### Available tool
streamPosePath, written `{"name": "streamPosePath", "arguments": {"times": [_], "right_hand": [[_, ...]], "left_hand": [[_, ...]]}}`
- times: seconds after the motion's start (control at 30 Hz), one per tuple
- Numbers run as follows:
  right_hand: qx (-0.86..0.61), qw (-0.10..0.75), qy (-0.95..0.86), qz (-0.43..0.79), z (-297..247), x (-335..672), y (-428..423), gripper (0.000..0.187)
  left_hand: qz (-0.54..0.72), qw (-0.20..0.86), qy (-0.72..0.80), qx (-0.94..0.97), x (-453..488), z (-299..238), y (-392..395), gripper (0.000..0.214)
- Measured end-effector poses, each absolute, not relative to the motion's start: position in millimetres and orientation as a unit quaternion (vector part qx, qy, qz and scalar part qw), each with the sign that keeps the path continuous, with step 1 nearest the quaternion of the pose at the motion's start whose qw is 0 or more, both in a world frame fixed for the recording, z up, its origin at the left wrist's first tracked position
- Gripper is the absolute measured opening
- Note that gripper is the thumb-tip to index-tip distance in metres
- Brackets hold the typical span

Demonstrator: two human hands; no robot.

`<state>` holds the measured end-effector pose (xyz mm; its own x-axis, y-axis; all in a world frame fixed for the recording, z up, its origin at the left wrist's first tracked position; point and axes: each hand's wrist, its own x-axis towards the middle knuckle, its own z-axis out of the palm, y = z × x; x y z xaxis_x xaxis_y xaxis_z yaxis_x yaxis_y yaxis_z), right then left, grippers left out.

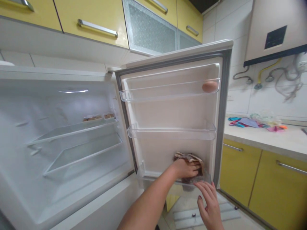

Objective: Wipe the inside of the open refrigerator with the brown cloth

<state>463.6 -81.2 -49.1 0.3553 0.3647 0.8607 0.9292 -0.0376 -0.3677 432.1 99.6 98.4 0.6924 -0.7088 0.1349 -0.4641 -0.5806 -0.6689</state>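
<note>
A fridge door (172,111) stands open in front of me. My left hand (185,168) presses a brown-and-white cloth (192,158) against the inside of the door, low down above the bottom door shelf (153,175); its fingers are curled on the cloth. Fingers spread, my right hand (208,203) rests on the front edge of that bottom shelf, just below the cloth. One brown egg (209,86) lies at the right end of the top door shelf. The middle door shelf (171,133) holds nothing.
The fridge interior (59,134) at left has glass shelves with two small trays of food (98,118) at the back. Yellow cupboards hang overhead. A counter (268,139) at right carries colourful items (254,122), with yellow base cabinets (263,182) below. A water heater (275,28) with hoses is mounted on the wall.
</note>
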Motion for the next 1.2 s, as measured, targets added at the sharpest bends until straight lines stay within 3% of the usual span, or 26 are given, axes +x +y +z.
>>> {"name": "streamPosePath", "arguments": {"times": [0.27, 0.4, 0.67, 0.8, 0.9, 1.0, 1.07, 1.2], "right_hand": [[-0.667, 0.486, -0.489, -0.282, -46, 477, -75, 0.033], [-0.661, 0.481, -0.494, -0.295, -47, 485, -72, 0.033], [-0.659, 0.473, -0.489, -0.321, -49, 489, -67, 0.031], [-0.658, 0.459, -0.485, -0.348, -52, 486, -68, 0.031], [-0.652, 0.446, -0.49, -0.368, -55, 484, -69, 0.033], [-0.646, 0.439, -0.496, -0.379, -57, 484, -71, 0.033], [-0.642, 0.441, -0.502, -0.376, -57, 484, -74, 0.031], [-0.632, 0.5, -0.488, -0.336, -39, 488, -88, 0.027]], "left_hand": [[-0.366, 0.355, 0.139, -0.849, 422, 163, 110, 0.031], [-0.349, 0.373, 0.062, -0.858, 394, 181, 134, 0.037], [-0.271, 0.324, -0.072, -0.904, 295, 160, 204, 0.051], [-0.291, 0.131, -0.139, -0.937, 277, 146, 202, 0.055], [-0.444, -0.217, -0.212, -0.843, 286, 133, 181, 0.063], [-0.543, -0.526, -0.251, -0.605, 296, 123, 163, 0.043], [-0.546, -0.591, -0.265, -0.532, 295, 121, 157, 0.034], [-0.546, -0.638, -0.196, -0.506, 268, 133, 156, 0.039]]}}
